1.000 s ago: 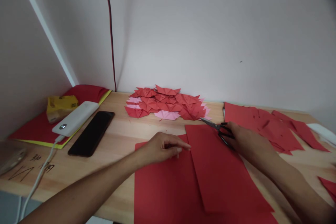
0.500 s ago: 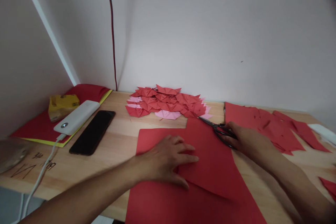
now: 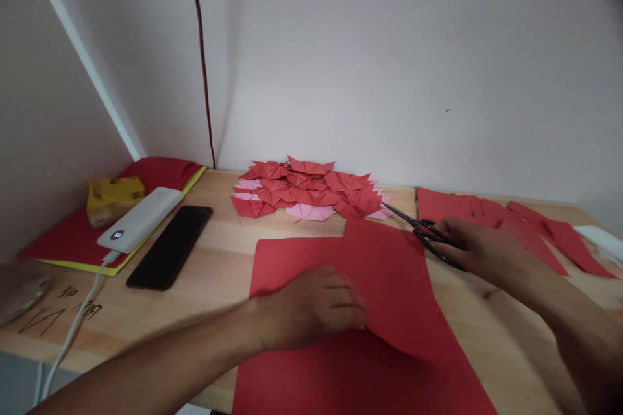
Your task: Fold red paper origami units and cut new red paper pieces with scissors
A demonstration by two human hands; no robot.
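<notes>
My left hand (image 3: pixel 318 306) is closed over the near-left edge of a red paper piece (image 3: pixel 394 279), its fingertips pinching that edge. This piece lies over a larger red paper sheet (image 3: pixel 292 373), which spreads across the table's front. My right hand (image 3: pixel 479 246) is wrapped round the handles of black scissors (image 3: pixel 421 227). The blades point up and left, slightly apart from each other, above the far right corner of the red piece. Behind the papers, against the wall, lies a pile of folded red and pink paper shapes (image 3: pixel 306 191).
More cut red paper (image 3: pixel 452 207) lies at the right on the wooden table (image 3: pixel 219 272). At left are a black phone (image 3: pixel 170 246), a white power bank (image 3: pixel 141 219) with a white cable (image 3: pixel 80 331), a yellow packet (image 3: pixel 115 198), and red and yellow sheets (image 3: pixel 53 240).
My left hand has gone from fingers spread flat to a pinch on the red piece's edge, lifting it a little. The scissors have moved right with my right hand.
</notes>
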